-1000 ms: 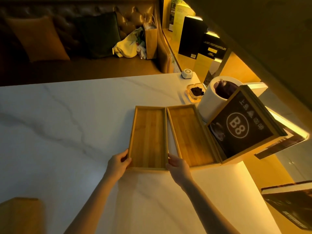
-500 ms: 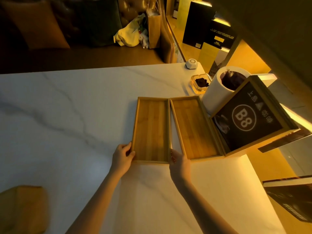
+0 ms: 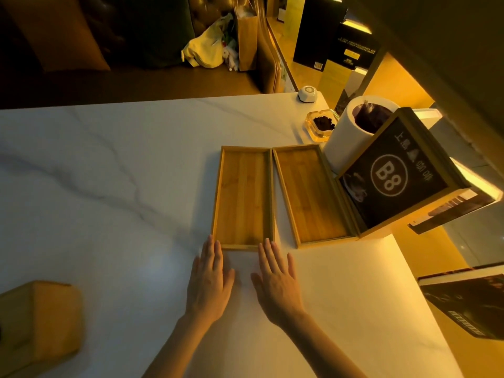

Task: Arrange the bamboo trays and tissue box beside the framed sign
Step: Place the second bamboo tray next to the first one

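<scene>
- Now both hands lie flat on the white table (image 3: 114, 186), fingers spread, holding nothing.
- Left hand (image 3: 210, 285) and right hand (image 3: 278, 285) have fingertips at the near edge of the left tray (image 3: 242, 197).
- Right tray (image 3: 311, 195) lies just beside it, against the framed sign (image 3: 392, 173).
- Tissue box (image 3: 38, 320) sits well apart, near left.

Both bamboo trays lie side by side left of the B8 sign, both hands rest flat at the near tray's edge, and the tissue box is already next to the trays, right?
Not the last part. The head view shows the tissue box far off at the table's near left corner, apart from the trays. The sign, left hand and right hand are as you say.
</scene>
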Available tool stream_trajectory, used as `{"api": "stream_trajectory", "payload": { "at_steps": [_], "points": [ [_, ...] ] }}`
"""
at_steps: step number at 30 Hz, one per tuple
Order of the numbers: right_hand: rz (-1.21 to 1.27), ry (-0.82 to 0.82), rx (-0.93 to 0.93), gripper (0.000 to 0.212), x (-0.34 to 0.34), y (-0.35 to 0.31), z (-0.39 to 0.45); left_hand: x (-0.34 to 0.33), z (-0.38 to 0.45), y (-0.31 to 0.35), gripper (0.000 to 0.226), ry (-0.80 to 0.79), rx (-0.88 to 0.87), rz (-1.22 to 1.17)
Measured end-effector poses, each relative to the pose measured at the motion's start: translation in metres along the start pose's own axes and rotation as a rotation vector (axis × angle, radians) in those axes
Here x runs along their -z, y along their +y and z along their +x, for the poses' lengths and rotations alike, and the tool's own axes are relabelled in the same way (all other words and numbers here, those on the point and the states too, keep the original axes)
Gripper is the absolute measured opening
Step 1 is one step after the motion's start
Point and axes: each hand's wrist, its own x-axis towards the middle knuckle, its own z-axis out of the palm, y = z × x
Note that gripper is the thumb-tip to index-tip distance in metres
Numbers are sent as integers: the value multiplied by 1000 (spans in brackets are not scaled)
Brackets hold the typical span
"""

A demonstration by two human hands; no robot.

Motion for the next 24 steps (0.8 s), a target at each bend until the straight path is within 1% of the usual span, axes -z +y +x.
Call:
{"api": "stream_trajectory", "payload": {
  "at_steps": [4, 6, 9, 12, 19, 21, 24],
  "points": [
    [-4, -22, -2, 66, 1, 0, 1, -1, 1, 1, 85, -36, -3, -2],
    [8, -15, 15, 66, 1, 2, 1, -1, 2, 1, 89, -14, -14, -8],
    [39, 16, 87, 74, -1, 6, 1, -2, 2, 2, 96, 9, -24, -7],
    [25, 24, 68, 71, 2, 9, 1, -3, 0, 5, 101, 11, -24, -16],
    [47, 20, 75, 69, 7, 22, -2, -10, -5, 15, 98, 21, -42, -58],
    [51, 38, 84, 65, 5, 26, -3, -14, -7, 17, 95, 31, -50, -48],
    [35, 11, 80, 64, 8, 32, -3, -17, -9, 21, 91, 29, -52, -33]
  ]
}}
